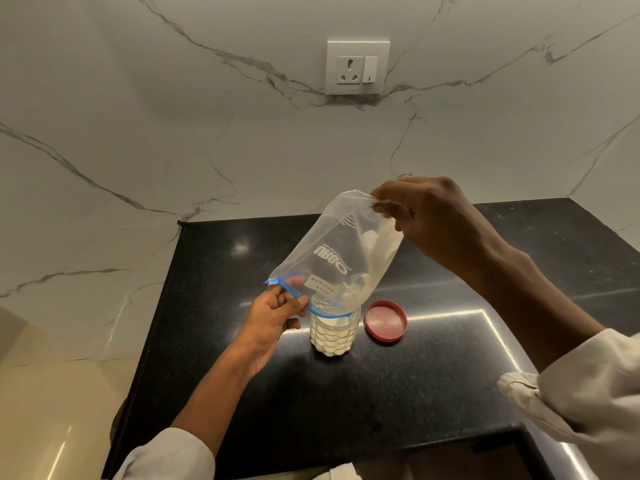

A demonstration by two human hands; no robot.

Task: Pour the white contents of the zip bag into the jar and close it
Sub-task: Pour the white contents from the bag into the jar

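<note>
Marble wall behind black tabletop [242, 375]. Bag [332, 251] upended, mouth over jar [334, 332]; thin, limp, light, powder clinging. Right hand [426, 216] pinches bottom corner, left hand [277, 313] pinches zip edge. Jar nearly full, light, tippable. Lid [385, 321] just right of jar.

A thin, clear plastic zip bag [332, 251] is seen above a bumpy clear jar [334, 336]. The black counter [398, 393] is shiny and speckled; the red lid [385, 320] looks smooth.
</note>
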